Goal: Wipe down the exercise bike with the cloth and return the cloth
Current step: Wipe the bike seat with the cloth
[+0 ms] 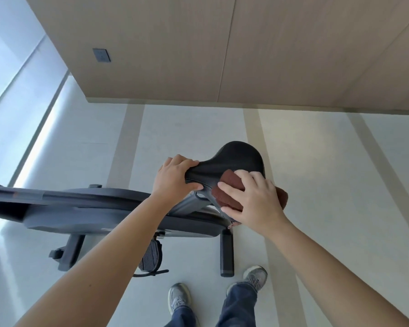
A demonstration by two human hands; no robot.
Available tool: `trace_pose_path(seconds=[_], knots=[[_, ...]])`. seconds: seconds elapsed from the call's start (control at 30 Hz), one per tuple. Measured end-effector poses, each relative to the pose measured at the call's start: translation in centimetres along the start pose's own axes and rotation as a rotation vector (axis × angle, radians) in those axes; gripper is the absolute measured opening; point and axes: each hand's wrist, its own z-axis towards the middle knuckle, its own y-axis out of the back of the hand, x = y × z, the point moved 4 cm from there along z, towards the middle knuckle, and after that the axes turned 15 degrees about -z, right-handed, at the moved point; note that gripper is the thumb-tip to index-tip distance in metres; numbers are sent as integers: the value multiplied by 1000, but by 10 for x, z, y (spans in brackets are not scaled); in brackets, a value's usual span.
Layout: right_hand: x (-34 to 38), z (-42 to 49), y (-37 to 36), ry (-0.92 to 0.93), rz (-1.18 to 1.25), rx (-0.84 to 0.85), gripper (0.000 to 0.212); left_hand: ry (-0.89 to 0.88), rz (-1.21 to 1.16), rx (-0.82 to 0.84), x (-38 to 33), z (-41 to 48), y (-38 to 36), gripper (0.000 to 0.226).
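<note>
My left hand (175,178) clamps nose of black saddle (236,161), steadying exercise bike (118,215). My right hand (253,204) presses folded brown cloth (227,187) flat against saddle's near flank, fingers spread, not clenched. Cloth looks soft, light, likely to bunch; best held under palm. Saddle looks firm, smooth, stitched along edge. No brand or lettering legible anywhere.
</note>
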Motion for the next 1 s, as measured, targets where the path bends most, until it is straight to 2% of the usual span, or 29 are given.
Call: trace_pose_path(seconds=[0.4, 0.57, 0.7, 0.87, 1.0], knots=[[-13, -30, 5, -26, 94, 6, 50, 0, -43, 33, 1, -7, 1, 55], [-14, -38, 10, -45, 130, 43, 48, -55, -52, 21, 0, -21, -1, 57], [-10, -41, 12, -123, 144, 61, 49, -89, 66, 18, -7, -40, -5, 54], [-6, -62, 8, -244, 174, 64, 50, -109, 184, 16, -18, -73, -13, 34], [-7, -93, 2, -370, 241, 154, 48, -261, 220, 81, -49, -80, -28, 29]])
